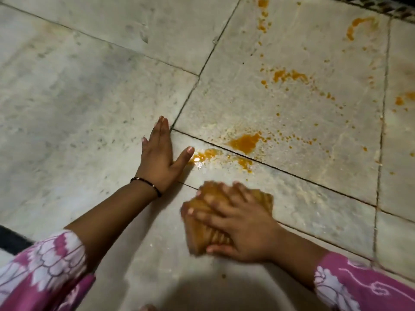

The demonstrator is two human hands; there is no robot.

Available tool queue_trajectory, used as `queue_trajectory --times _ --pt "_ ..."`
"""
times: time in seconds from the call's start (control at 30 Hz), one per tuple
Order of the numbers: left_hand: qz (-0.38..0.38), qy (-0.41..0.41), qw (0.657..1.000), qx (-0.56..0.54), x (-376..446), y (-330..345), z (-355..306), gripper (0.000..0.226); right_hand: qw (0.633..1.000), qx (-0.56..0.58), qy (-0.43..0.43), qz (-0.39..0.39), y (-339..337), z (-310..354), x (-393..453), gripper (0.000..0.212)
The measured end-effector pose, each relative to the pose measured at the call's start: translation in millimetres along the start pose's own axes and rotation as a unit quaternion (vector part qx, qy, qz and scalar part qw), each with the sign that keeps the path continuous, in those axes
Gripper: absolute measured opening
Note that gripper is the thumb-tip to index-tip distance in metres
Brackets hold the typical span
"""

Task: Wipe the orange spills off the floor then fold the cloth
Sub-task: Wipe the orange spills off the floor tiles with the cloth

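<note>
Plainly the wiping step is in hand, and early on by the look of it. The right hand lies spread over the cloth, fingers fairly straight and pressing the bunched, orange-stained wad flat on the floor; its outline is blurred, which suggests a stroke in progress. The left hand is flat on the floor, fingers straight and thumb out, bracing just beside the nearest spill. A larger blot sits just past the tile joint, and further splashes and a smear lie well beyond. I judge the next move calls for pushing the cloth forward through the near spill, then reaching on toward the far ones. Folding is not yet due.
</note>
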State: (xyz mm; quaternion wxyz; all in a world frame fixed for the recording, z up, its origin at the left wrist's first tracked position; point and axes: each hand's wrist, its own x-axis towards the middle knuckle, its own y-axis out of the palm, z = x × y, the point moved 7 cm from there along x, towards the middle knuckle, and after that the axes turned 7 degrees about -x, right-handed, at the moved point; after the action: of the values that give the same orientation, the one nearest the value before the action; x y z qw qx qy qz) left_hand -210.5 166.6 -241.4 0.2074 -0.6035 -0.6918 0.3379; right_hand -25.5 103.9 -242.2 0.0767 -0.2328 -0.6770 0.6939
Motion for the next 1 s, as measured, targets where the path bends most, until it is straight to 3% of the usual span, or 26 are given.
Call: queue_trajectory --times 0.13,0.27,0.3,0.37,0.43,0.47,0.57,0.67,0.8,0.87,1.0 --pt "-0.027 0.016 0.999 -0.012 2 -8 6 0.095 0.953 0.038 0.301 0.029 5 -51 -59 0.071" --pt "-0.036 0.03 0.999 -0.003 -10 -17 15 0.087 0.923 0.072 0.378 0.01 2 16 -72 0.076" --pt "-0.032 0.033 0.999 0.003 -13 -18 17 0.086 0.914 0.099 0.391 -0.034 -4 36 -58 0.064" --pt "-0.023 0.04 0.999 0.016 -19 -19 22 0.083 0.919 0.14 0.346 -0.127 -27 66 -10 0.046" --pt "-0.03 0.035 0.999 0.011 -23 -24 28 0.08 0.971 0.078 0.207 -0.096 -32 89 38 0.055" --pt "-0.042 0.025 0.999 0.002 -25 -29 33 0.08 0.979 0.045 0.182 -0.084 -29 81 55 0.059" --pt "-0.074 -0.004 0.997 -0.017 -35 -41 44 0.08 0.951 0.052 0.295 -0.078 -27 5 85 0.058" --pt "-0.05 0.001 0.999 0.019 -51 -36 45 0.079 0.922 0.066 0.381 -0.023 -13 -52 50 0.06" --pt "-0.016 0.058 0.993 0.099 -64 -22 41 0.082 0.876 0.055 0.479 -0.011 -1 -50 -49 0.06" --pt "-0.014 0.059 0.993 0.106 -64 -21 41 0.082 0.888 0.049 0.456 -0.009 -4 -20 -50 0.06" --pt "-0.013 0.064 0.99 0.127 -61 -18 42 0.08 0.96 0.034 0.275 -0.051 -21 5 41 0.06"
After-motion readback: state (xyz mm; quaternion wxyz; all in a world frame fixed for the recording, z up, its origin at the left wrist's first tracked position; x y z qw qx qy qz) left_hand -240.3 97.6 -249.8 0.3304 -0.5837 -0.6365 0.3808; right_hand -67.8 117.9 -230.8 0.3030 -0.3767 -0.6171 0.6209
